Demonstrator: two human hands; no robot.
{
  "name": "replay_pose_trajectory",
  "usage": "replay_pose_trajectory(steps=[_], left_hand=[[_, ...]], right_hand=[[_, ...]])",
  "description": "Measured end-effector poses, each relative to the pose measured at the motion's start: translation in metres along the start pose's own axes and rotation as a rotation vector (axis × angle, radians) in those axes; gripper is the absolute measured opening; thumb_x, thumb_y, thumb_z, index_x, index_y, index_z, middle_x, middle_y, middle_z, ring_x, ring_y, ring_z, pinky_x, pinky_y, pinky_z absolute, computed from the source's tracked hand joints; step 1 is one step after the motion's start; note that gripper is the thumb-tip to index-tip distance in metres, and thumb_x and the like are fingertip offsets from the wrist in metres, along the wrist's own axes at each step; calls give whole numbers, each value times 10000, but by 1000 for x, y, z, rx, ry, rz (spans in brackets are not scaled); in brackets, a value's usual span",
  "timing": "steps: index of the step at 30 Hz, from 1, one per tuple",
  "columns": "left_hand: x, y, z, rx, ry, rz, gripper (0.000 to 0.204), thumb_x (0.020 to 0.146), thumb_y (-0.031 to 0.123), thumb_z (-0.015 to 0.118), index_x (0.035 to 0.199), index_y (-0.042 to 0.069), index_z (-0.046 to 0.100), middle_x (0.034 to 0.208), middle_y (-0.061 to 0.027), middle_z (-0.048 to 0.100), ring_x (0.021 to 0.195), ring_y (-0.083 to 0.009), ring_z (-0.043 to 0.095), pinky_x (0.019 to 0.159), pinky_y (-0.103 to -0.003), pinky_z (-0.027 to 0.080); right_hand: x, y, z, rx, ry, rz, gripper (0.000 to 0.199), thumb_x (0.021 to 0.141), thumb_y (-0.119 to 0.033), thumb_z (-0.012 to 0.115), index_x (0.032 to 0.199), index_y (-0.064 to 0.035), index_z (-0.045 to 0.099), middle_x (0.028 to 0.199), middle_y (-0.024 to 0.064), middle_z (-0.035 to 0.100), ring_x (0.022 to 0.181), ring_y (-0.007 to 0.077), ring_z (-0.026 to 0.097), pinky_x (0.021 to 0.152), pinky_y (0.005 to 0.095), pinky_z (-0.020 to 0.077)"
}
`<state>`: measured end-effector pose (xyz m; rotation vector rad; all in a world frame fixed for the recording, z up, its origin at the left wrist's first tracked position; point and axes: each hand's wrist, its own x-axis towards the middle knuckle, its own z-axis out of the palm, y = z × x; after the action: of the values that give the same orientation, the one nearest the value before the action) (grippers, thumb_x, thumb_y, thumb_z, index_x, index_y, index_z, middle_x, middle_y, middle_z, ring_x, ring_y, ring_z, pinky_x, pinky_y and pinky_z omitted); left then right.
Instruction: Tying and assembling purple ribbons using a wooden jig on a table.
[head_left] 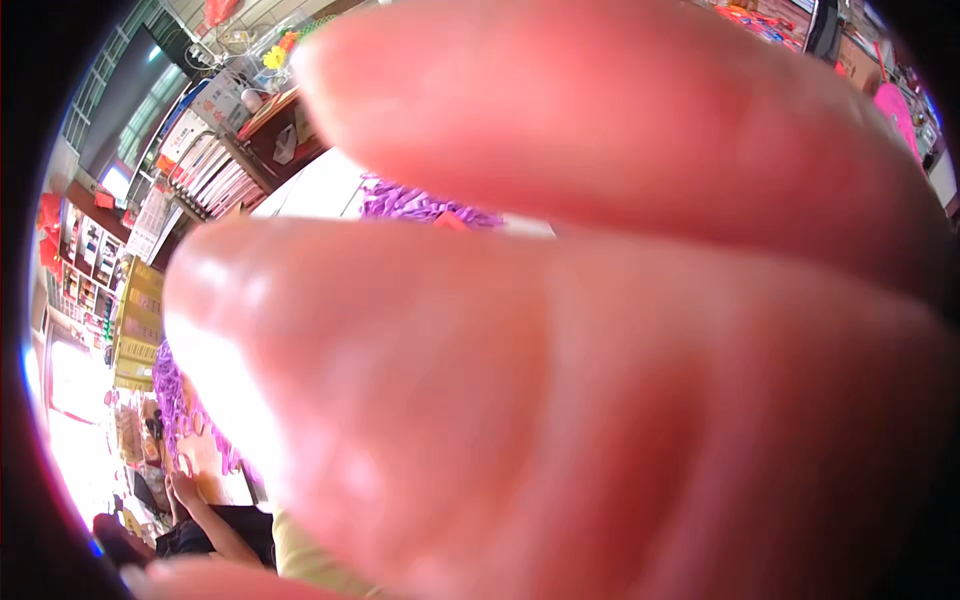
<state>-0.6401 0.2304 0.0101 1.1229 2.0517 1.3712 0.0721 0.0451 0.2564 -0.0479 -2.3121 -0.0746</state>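
Observation:
A hand fills most of the picture, very close and blurred. It comes in from the right edge, so I take it for my right hand (520,380). Two of its fingers stretch leftward with a gap between them, and nothing shows in their grasp. Along the lower left rim lies another blurred fingertip (220,582); whether it belongs to the same hand cannot be made out. Through the gap I see a pile of purple strips (415,203) on a white surface (320,188). Nothing I can identify as my left hand shows.
More purple strips (172,395) lie on a table at the left. Beside it, a co-worker in dark clothing has bare hands (183,490) near the table edge. Yellow boxes (138,325) are stacked behind. Papers fill a rack (210,175) at upper left. A pink object (895,112) shows far right.

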Motion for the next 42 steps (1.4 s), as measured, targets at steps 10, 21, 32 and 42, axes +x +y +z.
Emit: replay_pose_trajectory(steps=[10, 21, 32, 42], left_hand=[[-79, 62, 139, 808, -329, 340, 280, 599, 231, 691, 834, 78, 675, 835, -144, 641, 750, -228, 626, 705, -282, 489], [-121, 129, 144, 869, -166, 278, 367, 669, 290, 626, 897, 6, 576, 941, -194, 577, 883, -263, 560, 773, -324, 442], [-160, 166, 97, 366, 269, 260, 412, 649, 245, 693, 947, 3, 544, 890, -92, 579, 844, -182, 546, 737, -306, 430], [-437, 276, 188, -1371, -1156, -77, 438, 737, 81, 611, 1143, 10, 463, 1034, -77, 563, 914, -164, 559, 802, -314, 457]], right_hand=[[-4, 26, 3, -99, -160, 150, 409, 708, -204, 637, 1070, -36, 545, 1116, 116, 515, 1025, 241, 504, 847, 354, 424], [-12, 9, -28, -167, -178, 198, 403, 715, -221, 631, 1063, -35, 549, 1106, 122, 519, 1009, 252, 510, 834, 359, 430], [2, -17, -31, -46, -161, 103, 399, 722, -237, 625, 1057, -33, 553, 1097, 129, 523, 994, 263, 516, 821, 364, 436], [-5, -52, -61, -100, -192, 73, 396, 728, -252, 620, 1051, -32, 556, 1088, 135, 526, 979, 273, 522, 809, 368, 441]])
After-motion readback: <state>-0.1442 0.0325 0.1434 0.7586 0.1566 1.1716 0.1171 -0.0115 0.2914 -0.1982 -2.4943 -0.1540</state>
